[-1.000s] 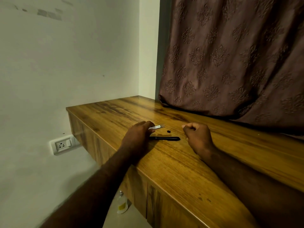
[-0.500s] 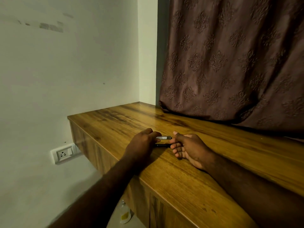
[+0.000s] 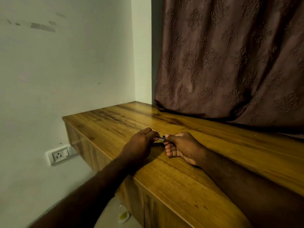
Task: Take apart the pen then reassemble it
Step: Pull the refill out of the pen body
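Observation:
My left hand (image 3: 139, 143) rests on the wooden counter (image 3: 189, 181) and pinches a short silver pen part (image 3: 159, 138) that sticks out to the right. My right hand (image 3: 182, 147) lies palm up beside it, thumb and forefinger closed on the part's right end, where a small black piece (image 3: 164, 136) shows. Just below the silver part, the black pen barrel (image 3: 156, 143) lies on the counter between the two hands, mostly hidden by them.
A patterned brown curtain (image 3: 230, 63) hangs onto the back of the counter. The white wall at left carries a socket (image 3: 60, 155) below the counter's end. A small bottle (image 3: 123, 214) stands on the floor under the counter's front edge.
My right hand has moved left from a loose fist to meet the left hand at the silver part. The black barrel is now largely covered by both hands.

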The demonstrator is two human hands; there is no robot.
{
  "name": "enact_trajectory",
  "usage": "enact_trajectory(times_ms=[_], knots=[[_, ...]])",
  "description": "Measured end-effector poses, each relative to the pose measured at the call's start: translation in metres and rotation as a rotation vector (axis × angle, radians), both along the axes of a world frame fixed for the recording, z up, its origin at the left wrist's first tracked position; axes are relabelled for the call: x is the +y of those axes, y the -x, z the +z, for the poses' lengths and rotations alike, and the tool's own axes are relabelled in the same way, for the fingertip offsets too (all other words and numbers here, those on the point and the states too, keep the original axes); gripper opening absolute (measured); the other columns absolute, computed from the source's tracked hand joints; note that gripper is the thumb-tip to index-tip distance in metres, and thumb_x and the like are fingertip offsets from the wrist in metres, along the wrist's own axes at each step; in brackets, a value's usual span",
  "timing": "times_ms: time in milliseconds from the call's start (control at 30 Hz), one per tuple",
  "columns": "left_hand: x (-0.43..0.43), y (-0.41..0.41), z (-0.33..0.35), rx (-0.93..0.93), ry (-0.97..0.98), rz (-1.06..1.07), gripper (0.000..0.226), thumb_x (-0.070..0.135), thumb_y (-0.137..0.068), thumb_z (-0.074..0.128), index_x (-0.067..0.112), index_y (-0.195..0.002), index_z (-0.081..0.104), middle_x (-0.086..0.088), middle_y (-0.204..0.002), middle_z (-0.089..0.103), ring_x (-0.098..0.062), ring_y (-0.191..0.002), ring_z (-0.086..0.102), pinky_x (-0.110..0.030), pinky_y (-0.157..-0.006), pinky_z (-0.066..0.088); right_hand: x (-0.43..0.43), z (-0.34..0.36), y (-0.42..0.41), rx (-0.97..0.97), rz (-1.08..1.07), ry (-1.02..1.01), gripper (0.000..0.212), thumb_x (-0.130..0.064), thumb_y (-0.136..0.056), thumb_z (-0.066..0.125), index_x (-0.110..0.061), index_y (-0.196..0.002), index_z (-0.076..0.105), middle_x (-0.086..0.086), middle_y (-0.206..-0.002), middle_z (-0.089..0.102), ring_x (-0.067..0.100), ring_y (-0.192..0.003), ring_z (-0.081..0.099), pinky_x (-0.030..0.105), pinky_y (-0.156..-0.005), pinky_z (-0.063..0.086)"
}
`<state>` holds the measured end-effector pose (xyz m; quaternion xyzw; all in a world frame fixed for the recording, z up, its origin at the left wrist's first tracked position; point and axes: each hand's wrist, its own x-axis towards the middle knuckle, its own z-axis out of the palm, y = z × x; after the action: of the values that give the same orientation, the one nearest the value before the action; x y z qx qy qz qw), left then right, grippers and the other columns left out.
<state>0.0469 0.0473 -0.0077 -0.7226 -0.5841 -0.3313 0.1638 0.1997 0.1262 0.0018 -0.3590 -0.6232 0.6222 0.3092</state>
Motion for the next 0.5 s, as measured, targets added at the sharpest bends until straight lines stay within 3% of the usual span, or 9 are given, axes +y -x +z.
enact_trajectory(times_ms=[500], knots=[[-0.0029, 0.0010, -0.0025, -0.034, 0.003, 0.015, 0.016, 0.017, -0.091, 0.051, 0.012, -0.105, 0.057, -0.007, -0.096, 0.065, -0.025, -0.079, 0.060, -0.040, -0.066, 0.050, -0.0010, 0.0065, -0.0038, -0.035, 0.047, 0.042, 0.035, -0.026, -0.095, 0.056, 0.005, -0.083, 0.063, 0.012, -0.063, 0.057, 0.015, -0.042, 0.057, 0.023, -0.042, 0.050]])
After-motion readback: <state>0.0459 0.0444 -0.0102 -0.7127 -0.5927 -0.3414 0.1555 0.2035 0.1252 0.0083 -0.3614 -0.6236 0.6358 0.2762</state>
